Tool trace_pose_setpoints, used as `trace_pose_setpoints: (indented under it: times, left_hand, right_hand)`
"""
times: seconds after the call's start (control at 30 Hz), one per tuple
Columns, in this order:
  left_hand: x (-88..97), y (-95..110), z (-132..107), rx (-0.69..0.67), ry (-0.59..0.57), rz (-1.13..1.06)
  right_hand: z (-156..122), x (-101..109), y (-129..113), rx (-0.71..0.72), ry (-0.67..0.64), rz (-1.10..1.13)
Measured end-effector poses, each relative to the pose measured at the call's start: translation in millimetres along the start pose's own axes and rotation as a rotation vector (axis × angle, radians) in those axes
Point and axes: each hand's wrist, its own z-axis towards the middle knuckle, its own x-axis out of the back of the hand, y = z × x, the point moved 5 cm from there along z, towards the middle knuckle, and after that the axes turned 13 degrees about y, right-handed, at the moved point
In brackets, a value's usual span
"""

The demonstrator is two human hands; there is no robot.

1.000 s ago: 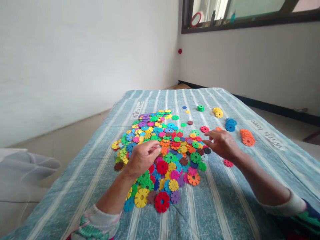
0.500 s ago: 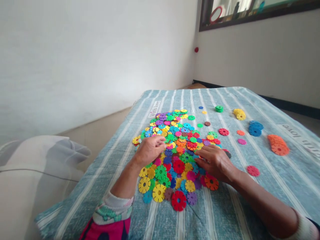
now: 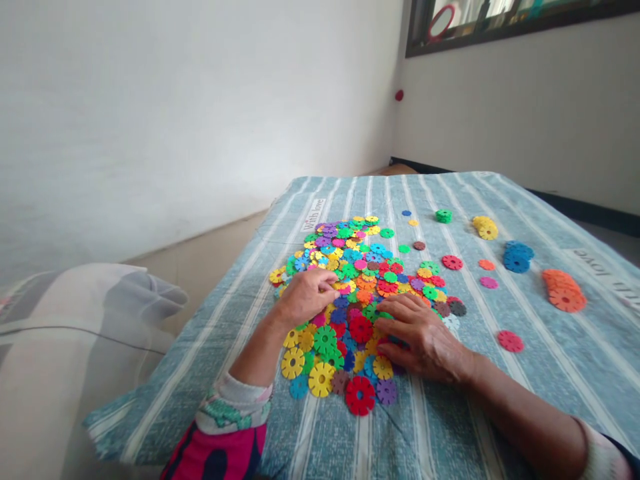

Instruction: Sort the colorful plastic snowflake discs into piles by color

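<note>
A wide heap of colourful notched plastic discs (image 3: 361, 329) lies across the middle of the cloth. Over the heap's left side is my left hand (image 3: 307, 297), its thumb and fingers pinched together; whatever they hold, if anything, is hidden. My right hand (image 3: 425, 337) rests palm down on the right part of the heap, fingers stretched out and somewhat apart, covering the discs beneath. Close to my left wrist lie yellow discs (image 3: 293, 363) and a green disc (image 3: 325, 340). A large red disc (image 3: 360, 395) sits at the heap's near edge.
Sorted piles stand on the right: green discs (image 3: 443, 216), yellow discs (image 3: 486, 228), blue discs (image 3: 517, 257) and orange discs (image 3: 565, 291). Several single discs lie between, including a pinkish-red disc (image 3: 511, 341). A striped cloth (image 3: 240, 400) covers the table; pale fabric (image 3: 75, 360) is at left.
My right hand has moved slightly left and nearer over the heap, uncovering brown, black and pale discs beyond it. My left hand stays pinched in about the same place. The view has shifted a little.
</note>
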Motion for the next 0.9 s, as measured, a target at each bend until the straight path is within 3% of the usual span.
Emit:
trace_pose_setpoints:
  times: [0.23, 0.43, 0.67, 0.9]
  left_hand:
    - [-1.3, 17, -2, -0.187, -0.022, 0.031]
    - [-15.3, 44, -17, -0.426, -0.194, 0.102]
    - [-34.8, 48, -29, -0.487, -0.316, 0.237]
    - [-34.2, 48, -27, -0.47, -0.309, 0.143]
  right_hand:
    - [-4, -5, 11, -0.053, -0.038, -0.025]
    - [-9, -2, 20, -0.082, 0.009, -0.045]
    - [-7, -3, 19, -0.092, 0.004, -0.043]
    - [-7, -2, 19, -0.084, 0.018, -0.044]
